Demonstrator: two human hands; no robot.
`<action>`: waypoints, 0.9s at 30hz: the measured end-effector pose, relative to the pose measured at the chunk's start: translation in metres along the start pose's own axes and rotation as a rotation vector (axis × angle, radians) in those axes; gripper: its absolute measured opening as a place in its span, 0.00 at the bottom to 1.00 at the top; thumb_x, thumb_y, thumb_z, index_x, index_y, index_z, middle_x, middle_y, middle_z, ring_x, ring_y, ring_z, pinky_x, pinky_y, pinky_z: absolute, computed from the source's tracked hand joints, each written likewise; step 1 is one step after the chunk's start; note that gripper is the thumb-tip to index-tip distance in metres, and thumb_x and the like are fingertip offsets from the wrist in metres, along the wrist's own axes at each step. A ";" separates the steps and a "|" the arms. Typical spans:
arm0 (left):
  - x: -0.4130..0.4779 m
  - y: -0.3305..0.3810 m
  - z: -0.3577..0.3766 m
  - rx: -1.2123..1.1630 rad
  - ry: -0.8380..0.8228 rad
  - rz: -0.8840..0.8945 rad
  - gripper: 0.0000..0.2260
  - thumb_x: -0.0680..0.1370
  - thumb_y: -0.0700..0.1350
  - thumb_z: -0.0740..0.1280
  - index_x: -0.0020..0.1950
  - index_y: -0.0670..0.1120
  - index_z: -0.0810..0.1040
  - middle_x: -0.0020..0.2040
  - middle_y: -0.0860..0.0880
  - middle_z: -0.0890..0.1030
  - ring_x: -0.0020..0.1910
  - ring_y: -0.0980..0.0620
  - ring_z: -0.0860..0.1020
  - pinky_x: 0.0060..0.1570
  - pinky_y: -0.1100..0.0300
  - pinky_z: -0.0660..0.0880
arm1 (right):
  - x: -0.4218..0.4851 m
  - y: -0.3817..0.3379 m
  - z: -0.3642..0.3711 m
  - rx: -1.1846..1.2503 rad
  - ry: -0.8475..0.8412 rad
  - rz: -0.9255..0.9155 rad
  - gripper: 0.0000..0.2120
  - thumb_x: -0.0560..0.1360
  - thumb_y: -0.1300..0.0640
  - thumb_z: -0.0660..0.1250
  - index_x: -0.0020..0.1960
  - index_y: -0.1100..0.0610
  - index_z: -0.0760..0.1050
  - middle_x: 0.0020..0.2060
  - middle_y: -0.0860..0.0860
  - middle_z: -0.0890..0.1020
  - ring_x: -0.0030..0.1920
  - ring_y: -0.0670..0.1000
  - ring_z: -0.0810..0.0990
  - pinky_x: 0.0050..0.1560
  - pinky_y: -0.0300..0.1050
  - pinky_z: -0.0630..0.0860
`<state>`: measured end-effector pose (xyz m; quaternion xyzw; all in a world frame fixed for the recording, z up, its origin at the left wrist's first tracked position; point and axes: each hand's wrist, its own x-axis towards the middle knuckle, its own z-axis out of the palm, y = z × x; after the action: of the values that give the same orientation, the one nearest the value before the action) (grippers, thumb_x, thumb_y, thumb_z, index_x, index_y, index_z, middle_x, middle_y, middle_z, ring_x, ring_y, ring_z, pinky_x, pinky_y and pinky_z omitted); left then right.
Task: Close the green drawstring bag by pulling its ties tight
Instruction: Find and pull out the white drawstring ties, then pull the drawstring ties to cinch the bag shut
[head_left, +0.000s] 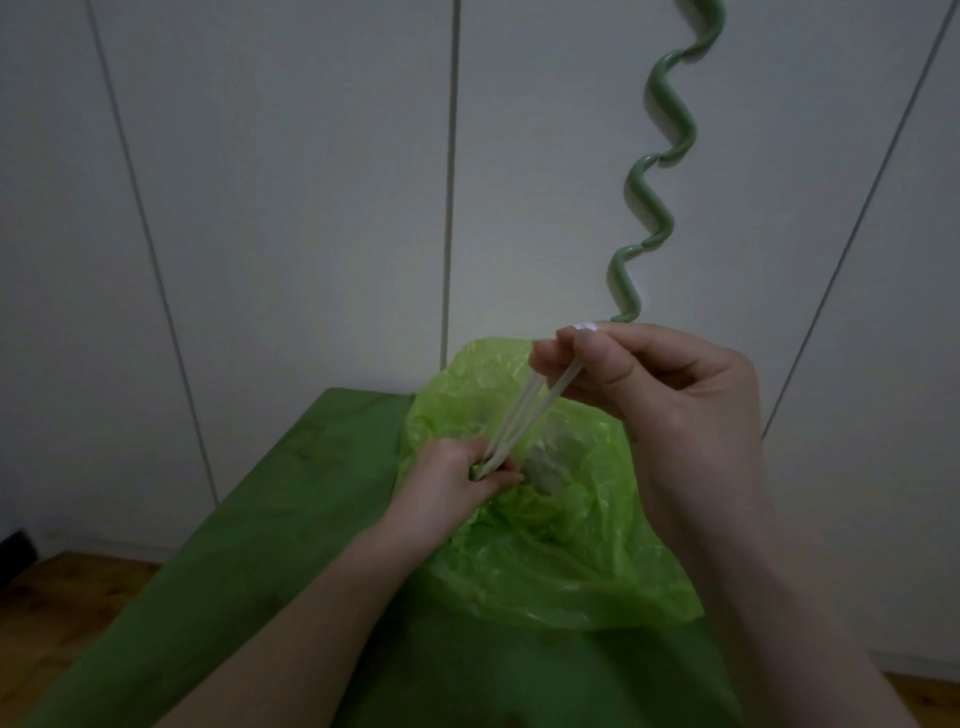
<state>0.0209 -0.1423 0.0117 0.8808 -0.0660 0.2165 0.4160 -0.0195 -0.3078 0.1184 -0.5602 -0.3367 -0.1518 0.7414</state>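
Note:
A light green plastic drawstring bag (561, 551) lies crumpled on a dark green surface (291, 545), with its mouth partly open and pale contents showing inside. White ties (524, 421) run taut from the bag's rim up to the right. My right hand (670, 405) pinches the upper ends of the ties between thumb and fingers, raised above the bag. My left hand (452, 483) is closed on the bag's gathered rim where the ties come out, holding it down.
A green spiral cord (654, 171) hangs down in front of white cabinet doors (291, 182), ending just behind my right hand. Wooden floor (57, 603) shows at the lower left, beside the green surface's edge.

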 end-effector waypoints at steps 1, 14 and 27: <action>0.000 0.000 0.000 0.011 0.003 0.008 0.07 0.68 0.46 0.73 0.43 0.47 0.82 0.43 0.48 0.85 0.41 0.56 0.81 0.47 0.61 0.77 | 0.001 -0.002 0.001 0.019 0.013 0.027 0.06 0.68 0.56 0.71 0.42 0.58 0.84 0.36 0.54 0.88 0.41 0.55 0.87 0.40 0.42 0.81; 0.001 -0.008 0.009 0.153 -0.060 0.009 0.05 0.67 0.45 0.74 0.40 0.48 0.81 0.38 0.51 0.83 0.36 0.57 0.78 0.35 0.80 0.66 | 0.007 -0.028 0.006 0.052 -0.018 0.394 0.05 0.73 0.64 0.69 0.42 0.63 0.82 0.36 0.57 0.87 0.37 0.52 0.86 0.42 0.47 0.84; 0.002 -0.015 0.001 0.087 0.045 0.015 0.04 0.69 0.44 0.72 0.43 0.50 0.80 0.39 0.50 0.83 0.37 0.57 0.78 0.35 0.74 0.70 | -0.005 -0.058 0.002 0.103 -0.094 0.309 0.04 0.72 0.64 0.70 0.42 0.64 0.82 0.34 0.54 0.86 0.33 0.49 0.84 0.43 0.46 0.83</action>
<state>0.0272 -0.1327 0.0013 0.8924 -0.0535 0.2421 0.3770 -0.0591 -0.3253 0.1579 -0.5731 -0.2883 0.0079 0.7671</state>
